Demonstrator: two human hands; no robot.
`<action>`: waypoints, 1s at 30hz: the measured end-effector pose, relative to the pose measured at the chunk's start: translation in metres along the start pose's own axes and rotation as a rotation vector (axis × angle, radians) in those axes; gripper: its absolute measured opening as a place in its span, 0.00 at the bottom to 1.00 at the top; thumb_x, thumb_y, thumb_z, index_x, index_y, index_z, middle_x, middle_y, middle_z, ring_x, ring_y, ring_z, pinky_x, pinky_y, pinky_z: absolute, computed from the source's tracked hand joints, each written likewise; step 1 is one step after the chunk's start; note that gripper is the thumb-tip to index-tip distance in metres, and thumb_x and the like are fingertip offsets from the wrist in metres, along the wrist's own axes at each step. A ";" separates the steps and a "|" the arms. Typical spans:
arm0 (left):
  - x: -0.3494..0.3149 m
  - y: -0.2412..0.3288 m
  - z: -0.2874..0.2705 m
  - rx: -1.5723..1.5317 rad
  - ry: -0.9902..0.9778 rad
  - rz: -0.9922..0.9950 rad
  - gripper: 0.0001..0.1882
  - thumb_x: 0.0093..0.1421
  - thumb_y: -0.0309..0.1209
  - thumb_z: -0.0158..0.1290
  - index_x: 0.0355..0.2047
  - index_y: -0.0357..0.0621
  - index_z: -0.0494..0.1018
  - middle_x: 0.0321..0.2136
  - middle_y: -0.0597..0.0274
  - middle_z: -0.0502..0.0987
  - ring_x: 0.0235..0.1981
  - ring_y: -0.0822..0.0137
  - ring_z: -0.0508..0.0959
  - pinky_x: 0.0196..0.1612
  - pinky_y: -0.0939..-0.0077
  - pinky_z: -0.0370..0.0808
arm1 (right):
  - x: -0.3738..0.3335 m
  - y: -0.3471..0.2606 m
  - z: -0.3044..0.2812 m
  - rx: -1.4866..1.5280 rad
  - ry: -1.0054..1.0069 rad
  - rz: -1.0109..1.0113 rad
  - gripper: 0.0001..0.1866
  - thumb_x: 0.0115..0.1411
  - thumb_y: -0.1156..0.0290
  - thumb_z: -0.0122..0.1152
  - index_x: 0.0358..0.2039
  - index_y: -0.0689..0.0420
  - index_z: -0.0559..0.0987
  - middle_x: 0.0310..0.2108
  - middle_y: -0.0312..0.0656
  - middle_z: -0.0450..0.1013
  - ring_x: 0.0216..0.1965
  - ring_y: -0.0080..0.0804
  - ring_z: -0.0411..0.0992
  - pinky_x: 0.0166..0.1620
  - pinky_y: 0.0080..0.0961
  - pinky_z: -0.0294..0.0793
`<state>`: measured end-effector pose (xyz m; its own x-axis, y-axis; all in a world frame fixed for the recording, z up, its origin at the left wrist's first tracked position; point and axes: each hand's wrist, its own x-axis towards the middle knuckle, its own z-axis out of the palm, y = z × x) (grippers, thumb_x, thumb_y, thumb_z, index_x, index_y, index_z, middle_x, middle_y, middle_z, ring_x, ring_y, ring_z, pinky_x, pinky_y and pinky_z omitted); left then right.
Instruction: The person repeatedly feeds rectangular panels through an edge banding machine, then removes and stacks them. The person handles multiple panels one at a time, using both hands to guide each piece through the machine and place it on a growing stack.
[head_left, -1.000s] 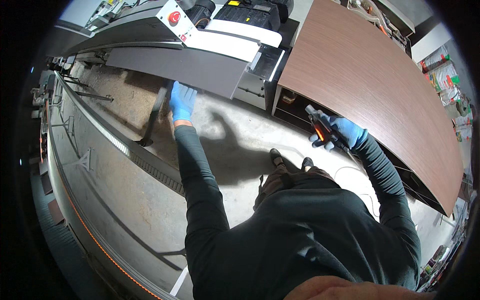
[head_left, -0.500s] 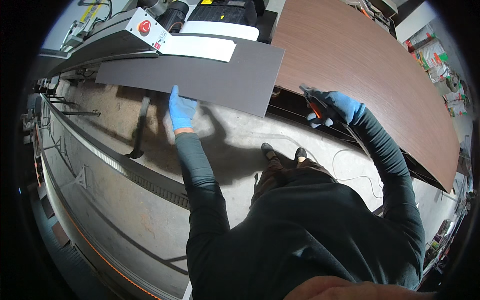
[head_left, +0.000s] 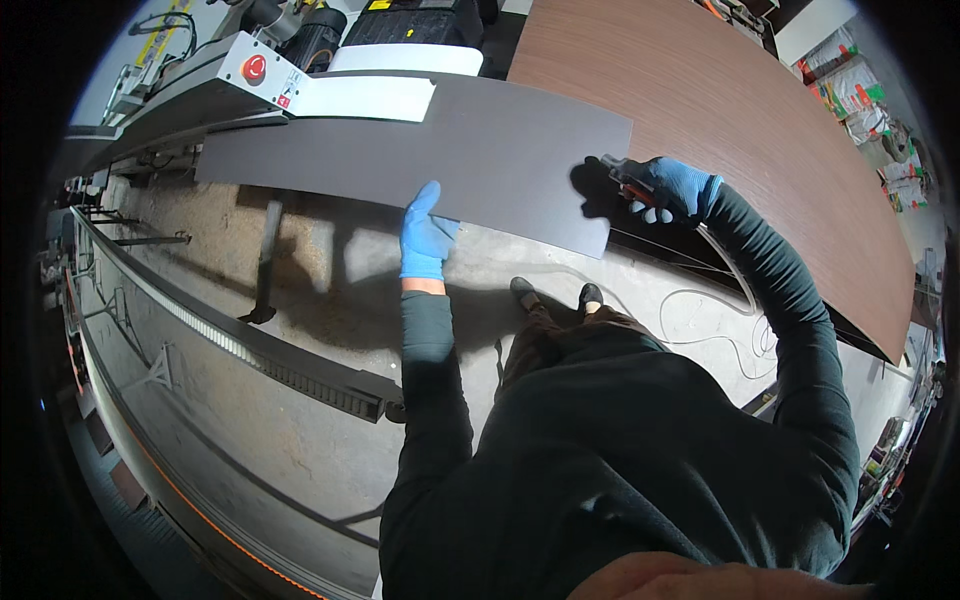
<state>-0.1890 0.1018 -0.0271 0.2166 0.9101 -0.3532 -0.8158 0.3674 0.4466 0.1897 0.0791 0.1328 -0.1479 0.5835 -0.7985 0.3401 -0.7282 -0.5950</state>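
Note:
A long dark grey panel (head_left: 500, 150) runs out from under the machine, its right end lying over the brown wood-grain table. My left hand (head_left: 428, 240), in a blue glove, grips the panel's near edge, thumb on top and the other fingers hidden beneath. In my gloved right hand (head_left: 682, 190) is a black air blow gun (head_left: 630, 178) with a red-orange part. Its nozzle points left over the panel's right end, apart from it, and casts a dark shadow there. A pale hose (head_left: 735, 262) hangs down from the gun.
The machine (head_left: 190, 85) at the back left carries a red emergency stop button (head_left: 254, 69). The brown table (head_left: 720, 150) spreads to the right. A dark support rail (head_left: 300, 365) crosses the lower left, and a metal leg (head_left: 268, 260) stands below the panel. Hose loops lie on the concrete floor.
The grey panel has slid right with my left hand, further over the brown table. The blow gun in my right hand has come over the panel's right end.

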 end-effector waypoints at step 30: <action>0.026 0.012 0.001 0.037 0.014 0.051 0.18 0.66 0.31 0.54 0.54 0.40 0.73 0.51 0.58 0.78 0.54 0.60 0.77 0.56 0.63 0.75 | 0.027 0.029 0.011 0.481 -0.243 -0.380 0.15 0.73 0.69 0.40 0.47 0.65 0.74 0.27 0.40 0.76 0.19 0.21 0.71 0.15 0.12 0.69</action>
<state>-0.1920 0.1303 -0.0302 0.1676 0.9252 -0.3406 -0.8051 0.3278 0.4943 0.1852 0.0694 0.0928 -0.4007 0.7750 -0.4888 -0.2217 -0.5996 -0.7690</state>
